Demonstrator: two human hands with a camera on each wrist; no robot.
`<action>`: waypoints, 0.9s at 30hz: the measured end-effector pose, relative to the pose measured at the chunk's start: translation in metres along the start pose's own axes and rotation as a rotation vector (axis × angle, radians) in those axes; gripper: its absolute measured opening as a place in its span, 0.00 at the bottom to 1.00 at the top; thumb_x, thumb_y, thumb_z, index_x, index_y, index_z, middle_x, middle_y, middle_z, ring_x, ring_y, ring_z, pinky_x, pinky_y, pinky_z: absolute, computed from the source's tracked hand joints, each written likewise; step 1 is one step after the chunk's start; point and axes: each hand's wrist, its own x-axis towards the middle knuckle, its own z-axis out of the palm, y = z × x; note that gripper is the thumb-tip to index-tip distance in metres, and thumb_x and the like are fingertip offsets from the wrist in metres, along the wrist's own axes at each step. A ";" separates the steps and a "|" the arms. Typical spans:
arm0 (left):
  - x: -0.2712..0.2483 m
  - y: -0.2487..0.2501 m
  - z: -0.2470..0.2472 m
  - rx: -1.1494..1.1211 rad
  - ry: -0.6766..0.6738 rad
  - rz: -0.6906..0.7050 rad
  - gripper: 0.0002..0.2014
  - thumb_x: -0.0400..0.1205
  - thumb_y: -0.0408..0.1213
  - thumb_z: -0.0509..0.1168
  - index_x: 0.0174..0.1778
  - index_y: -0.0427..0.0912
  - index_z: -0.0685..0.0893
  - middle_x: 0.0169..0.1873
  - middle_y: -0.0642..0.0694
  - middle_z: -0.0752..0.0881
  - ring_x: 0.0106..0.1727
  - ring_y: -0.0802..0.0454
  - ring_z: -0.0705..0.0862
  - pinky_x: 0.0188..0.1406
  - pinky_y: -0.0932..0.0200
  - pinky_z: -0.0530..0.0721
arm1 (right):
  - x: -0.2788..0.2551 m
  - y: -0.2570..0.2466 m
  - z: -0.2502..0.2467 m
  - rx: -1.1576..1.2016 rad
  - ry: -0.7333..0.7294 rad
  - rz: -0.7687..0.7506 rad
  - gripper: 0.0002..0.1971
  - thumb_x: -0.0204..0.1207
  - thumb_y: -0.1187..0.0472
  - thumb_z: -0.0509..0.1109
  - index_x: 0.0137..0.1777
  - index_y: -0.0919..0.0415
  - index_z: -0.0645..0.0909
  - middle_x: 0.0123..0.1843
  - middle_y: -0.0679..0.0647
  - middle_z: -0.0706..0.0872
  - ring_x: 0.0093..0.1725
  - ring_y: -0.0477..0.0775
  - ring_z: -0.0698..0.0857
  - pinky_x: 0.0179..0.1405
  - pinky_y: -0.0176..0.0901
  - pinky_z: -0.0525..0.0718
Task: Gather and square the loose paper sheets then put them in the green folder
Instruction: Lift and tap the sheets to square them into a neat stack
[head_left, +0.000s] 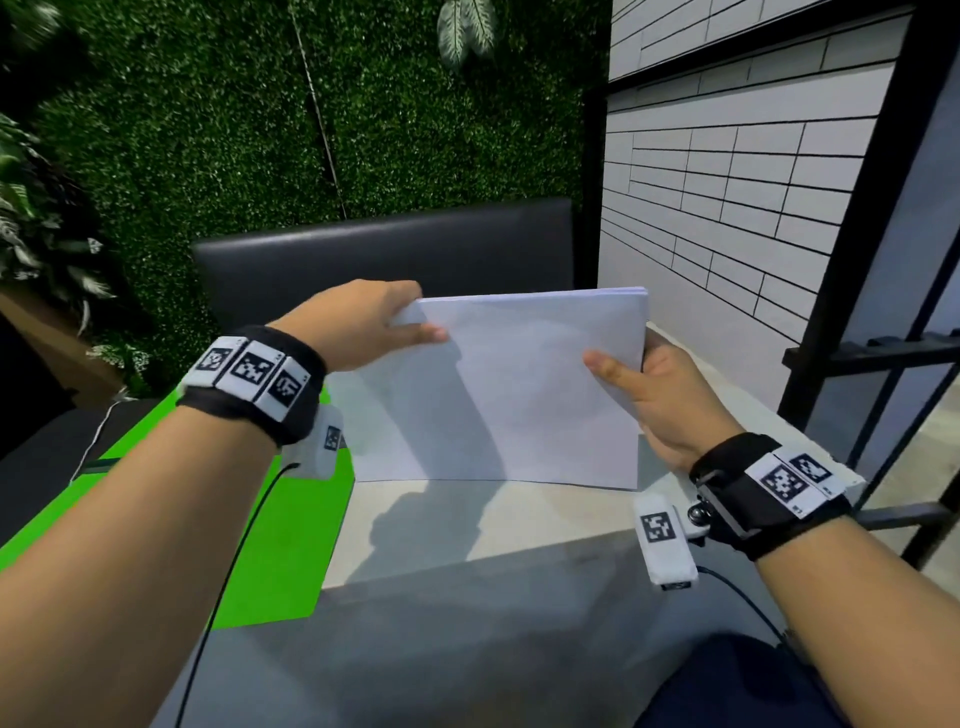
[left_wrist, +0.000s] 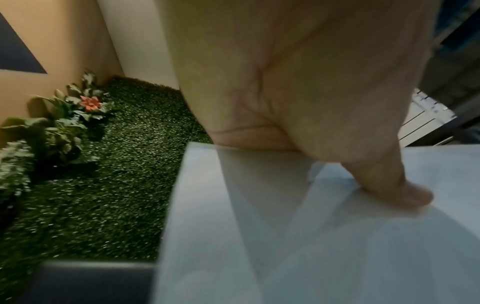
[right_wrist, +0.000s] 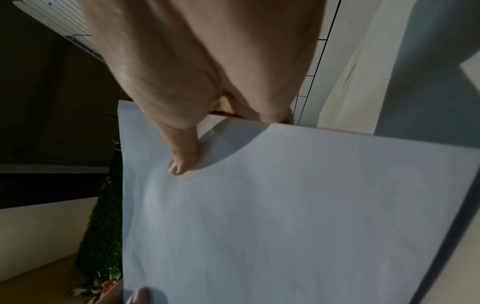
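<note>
A stack of white paper sheets (head_left: 509, 395) stands upright on its long lower edge on the pale table (head_left: 467, 525). My left hand (head_left: 374, 322) grips the stack's upper left corner, thumb on the near face. My right hand (head_left: 660, 395) grips the right edge, thumb (head_left: 608, 366) across the front, fingers behind. In the left wrist view the thumb (left_wrist: 397, 185) lies flat on the paper stack (left_wrist: 311, 236). In the right wrist view the thumb (right_wrist: 182, 162) presses on the paper stack (right_wrist: 285, 216). The bright green folder (head_left: 270, 525) lies flat to the left, under my left forearm.
A dark padded bench back (head_left: 384, 249) stands behind the table, in front of a green hedge wall (head_left: 260, 130). A white brick wall (head_left: 727, 208) and a black metal frame (head_left: 852, 234) close off the right side. A thin white cable (head_left: 98, 431) lies left of the folder.
</note>
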 end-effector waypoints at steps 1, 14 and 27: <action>-0.003 -0.010 0.000 -0.006 0.005 -0.002 0.28 0.82 0.74 0.64 0.44 0.48 0.76 0.38 0.46 0.83 0.42 0.43 0.83 0.43 0.45 0.79 | 0.001 -0.001 0.000 -0.002 -0.003 0.004 0.16 0.82 0.62 0.78 0.68 0.58 0.86 0.66 0.61 0.95 0.66 0.66 0.93 0.70 0.67 0.90; -0.035 -0.047 0.009 -0.532 0.238 -0.014 0.17 0.73 0.52 0.87 0.49 0.50 0.89 0.43 0.53 0.93 0.41 0.56 0.87 0.44 0.53 0.86 | 0.009 -0.011 -0.021 0.014 -0.017 0.043 0.22 0.78 0.61 0.76 0.72 0.60 0.84 0.65 0.58 0.96 0.64 0.59 0.94 0.63 0.50 0.94; -0.065 -0.015 0.080 -1.390 0.199 -0.231 0.06 0.85 0.30 0.77 0.54 0.45 0.95 0.50 0.50 0.98 0.47 0.56 0.96 0.43 0.59 0.94 | 0.013 -0.049 0.011 -0.826 0.248 -0.245 0.40 0.81 0.47 0.81 0.88 0.58 0.70 0.85 0.57 0.79 0.84 0.60 0.76 0.85 0.61 0.75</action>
